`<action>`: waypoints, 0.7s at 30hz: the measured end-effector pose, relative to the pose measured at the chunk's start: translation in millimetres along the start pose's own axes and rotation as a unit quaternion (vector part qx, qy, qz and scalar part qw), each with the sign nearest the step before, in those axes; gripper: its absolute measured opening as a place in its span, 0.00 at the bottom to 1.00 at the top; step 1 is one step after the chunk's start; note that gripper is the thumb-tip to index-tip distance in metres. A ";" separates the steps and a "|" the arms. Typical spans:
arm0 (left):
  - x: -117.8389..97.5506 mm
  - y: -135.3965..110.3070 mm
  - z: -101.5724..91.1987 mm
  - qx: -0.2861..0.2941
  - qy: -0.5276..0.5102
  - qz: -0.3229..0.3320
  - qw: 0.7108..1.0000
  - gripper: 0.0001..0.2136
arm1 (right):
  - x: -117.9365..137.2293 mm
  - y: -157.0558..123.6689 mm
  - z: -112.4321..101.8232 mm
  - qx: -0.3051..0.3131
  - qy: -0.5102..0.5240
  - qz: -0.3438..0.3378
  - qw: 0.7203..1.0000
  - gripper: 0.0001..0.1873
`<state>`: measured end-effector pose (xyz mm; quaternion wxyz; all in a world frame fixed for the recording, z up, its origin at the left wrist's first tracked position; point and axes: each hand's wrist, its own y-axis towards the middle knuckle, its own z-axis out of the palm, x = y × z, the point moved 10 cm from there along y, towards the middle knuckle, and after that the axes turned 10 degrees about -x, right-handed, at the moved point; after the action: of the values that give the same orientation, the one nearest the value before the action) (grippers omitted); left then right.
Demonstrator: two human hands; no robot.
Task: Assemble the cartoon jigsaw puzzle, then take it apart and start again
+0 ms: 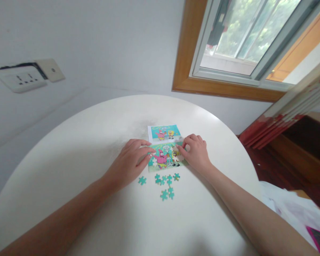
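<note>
A small cartoon jigsaw puzzle (165, 157) lies partly assembled near the middle of a round white table (69, 149). My left hand (130, 160) rests at its left edge, fingers stretched out and touching the border. My right hand (196, 151) sits at the puzzle's right edge with fingers curled, pinching a puzzle piece (179, 155) down onto the picture. Several loose teal pieces (164, 182) lie scattered just in front of the puzzle. A reference picture card (164, 132) with the same cartoon lies right behind it.
A wall with a power socket (21, 80) rises behind the table on the left. A wood-framed window (229, 53) is at the upper right, with a red-patterned curtain (288, 113) and dark wooden furniture (304, 153) to the right.
</note>
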<state>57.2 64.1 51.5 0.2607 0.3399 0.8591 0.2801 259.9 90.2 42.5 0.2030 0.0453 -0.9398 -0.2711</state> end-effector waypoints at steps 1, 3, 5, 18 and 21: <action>0.1 0.0 -0.3 -0.001 0.000 0.000 1.000 0.11 | -1.2 1.7 -2.9 0.000 0.017 -0.004 1.000 0.12; 0.1 0.0 -0.9 -0.003 -0.002 -0.002 1.000 0.12 | -0.7 4.9 -8.0 0.011 0.057 -0.030 0.998 0.13; 0.6 0.1 -0.7 0.000 -0.004 -0.007 1.000 0.12 | 3.2 6.4 -12.5 0.032 0.090 -0.070 0.993 0.13; 2.4 -0.6 3.9 0.017 -0.008 -0.013 1.000 0.12 | 15.9 -2.7 -3.3 0.122 0.066 -0.142 0.980 0.13; 2.4 -0.9 4.2 0.019 -0.010 -0.014 1.000 0.11 | 15.1 -2.3 -1.8 0.125 0.065 -0.139 0.980 0.13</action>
<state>57.9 66.6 47.3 0.2664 0.3351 0.8666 0.2565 246.8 84.4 48.0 0.2171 0.2183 -0.9354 -0.1736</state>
